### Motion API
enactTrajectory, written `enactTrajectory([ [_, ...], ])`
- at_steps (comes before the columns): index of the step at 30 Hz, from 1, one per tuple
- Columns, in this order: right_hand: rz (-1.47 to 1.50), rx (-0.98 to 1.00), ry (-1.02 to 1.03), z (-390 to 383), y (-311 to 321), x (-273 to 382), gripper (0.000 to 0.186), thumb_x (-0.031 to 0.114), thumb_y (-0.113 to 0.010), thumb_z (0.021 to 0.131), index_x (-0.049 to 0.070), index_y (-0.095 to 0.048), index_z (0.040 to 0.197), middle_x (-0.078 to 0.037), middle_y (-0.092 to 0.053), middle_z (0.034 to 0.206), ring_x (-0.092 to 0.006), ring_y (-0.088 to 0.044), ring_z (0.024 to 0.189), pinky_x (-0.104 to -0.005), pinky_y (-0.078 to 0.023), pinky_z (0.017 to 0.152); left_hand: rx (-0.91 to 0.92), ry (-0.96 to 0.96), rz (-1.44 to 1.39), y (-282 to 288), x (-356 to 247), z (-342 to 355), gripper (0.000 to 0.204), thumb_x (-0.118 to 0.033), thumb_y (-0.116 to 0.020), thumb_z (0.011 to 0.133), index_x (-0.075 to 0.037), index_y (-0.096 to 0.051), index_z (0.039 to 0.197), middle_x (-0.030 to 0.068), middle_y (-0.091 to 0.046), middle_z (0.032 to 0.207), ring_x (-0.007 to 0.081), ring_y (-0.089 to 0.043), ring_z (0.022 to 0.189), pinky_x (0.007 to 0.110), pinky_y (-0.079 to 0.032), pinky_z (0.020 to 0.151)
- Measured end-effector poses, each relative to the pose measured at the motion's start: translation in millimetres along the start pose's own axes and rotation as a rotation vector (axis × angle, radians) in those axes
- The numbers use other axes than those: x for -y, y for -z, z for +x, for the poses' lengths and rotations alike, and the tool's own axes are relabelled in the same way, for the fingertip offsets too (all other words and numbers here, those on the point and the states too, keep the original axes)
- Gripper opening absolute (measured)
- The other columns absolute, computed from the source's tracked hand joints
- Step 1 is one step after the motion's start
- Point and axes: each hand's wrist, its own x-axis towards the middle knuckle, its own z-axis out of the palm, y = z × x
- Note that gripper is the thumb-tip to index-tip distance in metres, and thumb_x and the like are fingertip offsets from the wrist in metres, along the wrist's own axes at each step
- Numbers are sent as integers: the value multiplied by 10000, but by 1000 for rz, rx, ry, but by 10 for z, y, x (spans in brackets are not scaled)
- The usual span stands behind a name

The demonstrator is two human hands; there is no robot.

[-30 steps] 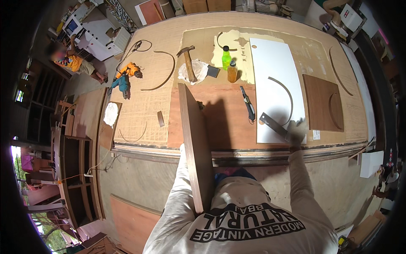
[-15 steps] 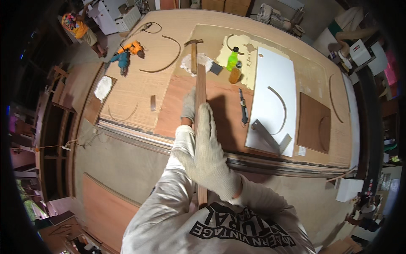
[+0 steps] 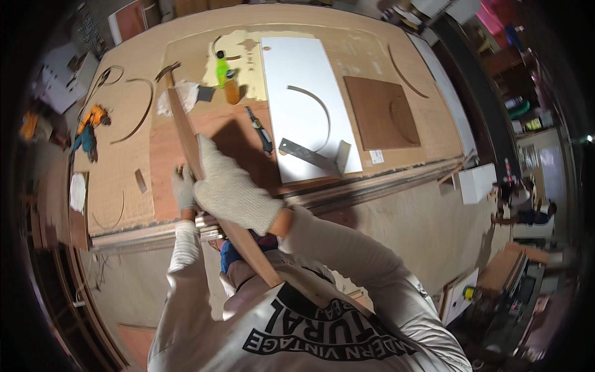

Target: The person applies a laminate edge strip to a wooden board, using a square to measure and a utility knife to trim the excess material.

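My right hand (image 3: 238, 193), in a pale knit glove, is wrapped round a long brown wooden strip (image 3: 251, 251). The strip slants from the upper left down toward my chest. Beside it, apart from the wood, my gloved left hand (image 3: 183, 188) is over the table's near edge with its fingers apart. The strip's far end overlaps the handle of a claw hammer (image 3: 167, 71), which lies by a crumpled white cloth (image 3: 188, 96) and a small dark block (image 3: 205, 93). A utility knife (image 3: 259, 130) lies to the right of my hands.
A green bottle (image 3: 222, 73) and an amber bottle (image 3: 232, 90) stand farther back. On the right are a white panel (image 3: 297, 68), a metal square (image 3: 310, 156) and a brown board (image 3: 370, 111). Power drills (image 3: 90, 127) and curved strips (image 3: 147, 111) lie at left.
My view has turned right, so the table things appear farther left. The wooden strip has swung from nearly upright in view to a slant. My left hand has come away from it.
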Motion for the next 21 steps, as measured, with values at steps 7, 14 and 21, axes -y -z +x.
enactTrajectory([
  [7, -140, -82, 157, 162, -409, -198, 833, 68, -597, 893, -54, -258, 1644, -413, -595, 1373, -545, -608, 1286, -537, -497, 1106, 255, 539, -307, 204, 960, -1899, 527, -429, -626, 1091, 1, -613, 1395, 173, -716, 1306, 273, -676, 1213, 405, -549, 1043],
  [14, -12, 10, 118, -26, -266, 146, 779, 93, -593, 909, -102, -284, 1597, -449, -508, 1442, -533, -556, 1352, -517, -464, 1149, 461, 790, -840, 341, 448, -1742, 533, -434, -647, 1083, -11, -607, 1406, 160, -708, 1324, 271, -675, 1228, 403, -552, 1057],
  [21, -29, 70, 424, 28, -82, 37, 383, 76, -585, 922, -30, -527, 1285, -298, -703, 933, -463, -711, 868, -538, -539, 778, 395, 637, -1300, 381, 27, -1665, 552, -463, -655, 1077, -42, -605, 1430, 129, -709, 1336, 266, -682, 1223, 408, -574, 1032],
])
